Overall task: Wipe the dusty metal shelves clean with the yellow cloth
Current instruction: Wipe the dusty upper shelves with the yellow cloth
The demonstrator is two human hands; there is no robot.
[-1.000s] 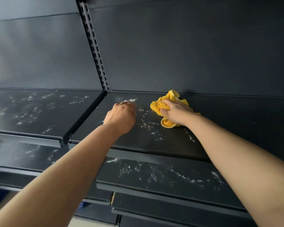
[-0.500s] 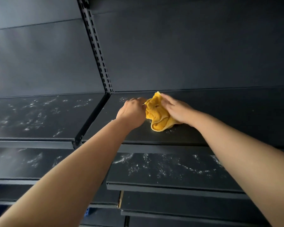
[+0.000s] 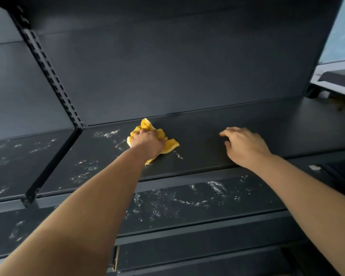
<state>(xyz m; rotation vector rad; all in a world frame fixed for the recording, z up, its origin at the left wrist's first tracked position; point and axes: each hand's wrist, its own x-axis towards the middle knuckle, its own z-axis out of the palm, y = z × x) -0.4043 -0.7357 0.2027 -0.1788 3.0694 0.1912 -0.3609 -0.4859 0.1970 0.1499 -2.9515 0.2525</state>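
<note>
Entry: wiping of the upper shelf (image 3: 203,154), step in hand. The left hand (image 3: 147,142), fingers curled round the bunched yellow cloth (image 3: 170,145), presses it to the shelf just right of the slotted upright (image 3: 54,76), while the right hand (image 3: 243,146), further right of the upright, rests on bare shelf with fingers loosely spread, holding nothing. Next move, by judgement: a firm stroke toward the upright, where white dust (image 3: 106,134) lies between cloth and post; the shelf below (image 3: 247,208), right of the upright, looks thickly dusted and unwiped. Setting: dark metal back panel (image 3: 187,66) right of the upright, a bright pane (image 3: 343,32) at far right
</note>
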